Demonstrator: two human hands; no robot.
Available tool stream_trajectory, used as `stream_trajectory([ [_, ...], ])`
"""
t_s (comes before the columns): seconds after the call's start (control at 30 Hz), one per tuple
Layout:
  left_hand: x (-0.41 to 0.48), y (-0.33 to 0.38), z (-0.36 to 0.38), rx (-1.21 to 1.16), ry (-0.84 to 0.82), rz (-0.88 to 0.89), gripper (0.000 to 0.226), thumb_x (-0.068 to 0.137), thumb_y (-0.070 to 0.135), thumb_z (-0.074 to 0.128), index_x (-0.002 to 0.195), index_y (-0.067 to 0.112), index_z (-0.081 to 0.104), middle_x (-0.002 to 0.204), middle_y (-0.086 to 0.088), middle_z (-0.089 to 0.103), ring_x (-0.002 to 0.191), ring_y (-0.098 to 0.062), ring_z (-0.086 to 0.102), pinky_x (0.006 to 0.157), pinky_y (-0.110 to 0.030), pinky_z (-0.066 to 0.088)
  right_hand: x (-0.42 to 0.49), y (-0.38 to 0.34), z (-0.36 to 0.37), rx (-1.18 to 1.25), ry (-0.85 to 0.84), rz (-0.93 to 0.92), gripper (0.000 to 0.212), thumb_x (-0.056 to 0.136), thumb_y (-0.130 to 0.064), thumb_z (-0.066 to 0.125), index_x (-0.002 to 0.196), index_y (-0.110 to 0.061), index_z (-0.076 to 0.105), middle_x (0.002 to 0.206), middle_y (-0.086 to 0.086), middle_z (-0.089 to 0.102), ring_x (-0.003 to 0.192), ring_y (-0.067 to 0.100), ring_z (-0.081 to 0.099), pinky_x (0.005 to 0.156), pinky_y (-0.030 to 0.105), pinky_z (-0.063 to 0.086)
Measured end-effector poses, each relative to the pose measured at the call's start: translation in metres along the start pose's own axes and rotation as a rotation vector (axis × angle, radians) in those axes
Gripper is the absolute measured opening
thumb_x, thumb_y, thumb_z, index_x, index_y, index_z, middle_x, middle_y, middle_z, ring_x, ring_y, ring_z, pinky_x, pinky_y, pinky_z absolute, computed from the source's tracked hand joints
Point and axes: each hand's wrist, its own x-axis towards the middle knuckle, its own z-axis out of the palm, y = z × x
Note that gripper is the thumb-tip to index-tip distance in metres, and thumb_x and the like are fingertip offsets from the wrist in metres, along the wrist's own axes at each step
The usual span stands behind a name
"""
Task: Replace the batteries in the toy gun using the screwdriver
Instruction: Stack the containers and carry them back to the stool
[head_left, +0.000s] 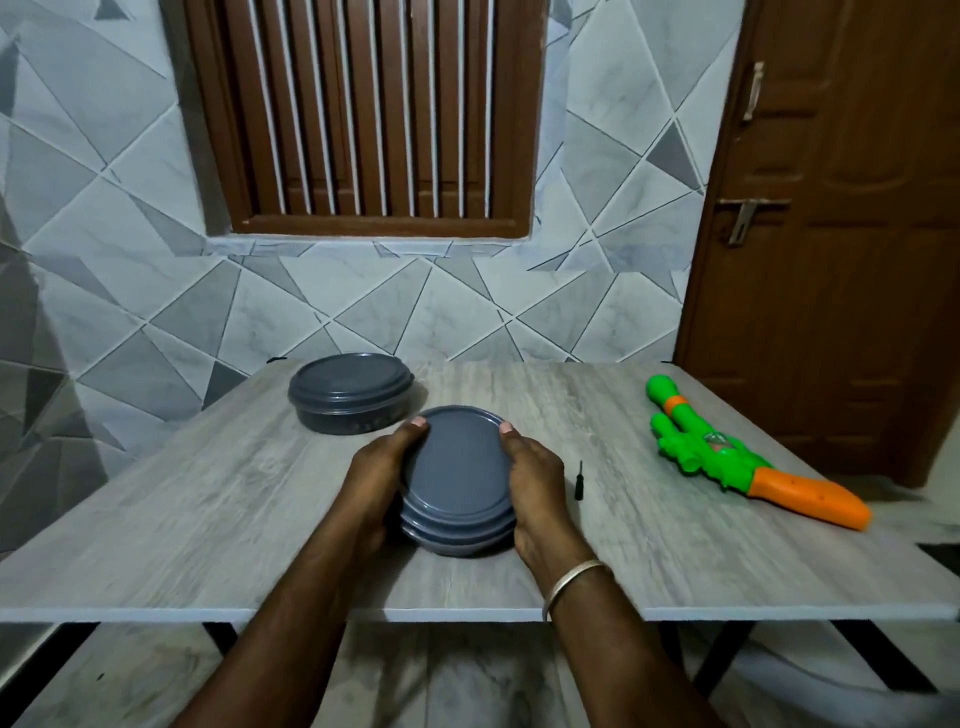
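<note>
A green and orange toy gun (727, 457) lies on the right side of the table, muzzle pointing away. A small black screwdriver (578, 480) lies between the gun and my right hand. In the middle of the table stands a round grey lidded container (457, 467). My left hand (382, 467) grips its left side and my right hand (535, 478) grips its right side, thumbs on the lid's rim. No batteries are visible.
A second grey lidded container (348, 392) stands behind the first, near the table's far edge. The wooden table (208, 509) has its front edge close to me. A tiled wall with a window is behind, and a brown door (841, 234) at the right.
</note>
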Motion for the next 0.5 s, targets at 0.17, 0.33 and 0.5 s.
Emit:
stream_trajectory([
  [0.17,-0.009,0.006,0.008,-0.134,-0.059,-0.008,0.026,0.099,0.027,0.058,0.111,0.006,0.069,0.102,-0.017,0.077,0.08,-0.027,0.077,0.059,-0.03,0.059,0.012,-0.018,-0.015,0.049,0.06,-0.067,0.037,0.092,-0.043,0.058,0.08,-0.011,0.071,0.085,0.006,0.074,0.082,0.024,0.068,0.077,0.038,0.054],
  [0.33,0.0,0.009,0.016,-0.181,0.006,0.022,0.033,0.097,0.027,0.062,0.121,0.005,0.067,0.111,-0.016,0.075,0.095,-0.031,0.073,0.072,-0.036,0.056,0.03,-0.024,-0.072,-0.694,0.326,-0.255,0.028,0.083,-0.028,0.069,0.107,-0.013,0.068,0.114,0.013,0.06,0.105,0.032,0.061,0.087,0.03,0.044],
  [0.5,0.008,-0.003,0.029,-0.181,0.036,0.007,0.03,0.093,0.027,0.068,0.11,0.003,0.068,0.102,-0.017,0.076,0.091,-0.035,0.073,0.072,-0.038,0.057,0.027,-0.01,-0.088,-1.103,0.229,-0.208,0.044,0.081,-0.042,0.067,0.111,-0.011,0.063,0.115,0.017,0.056,0.11,0.036,0.056,0.089,0.034,0.045],
])
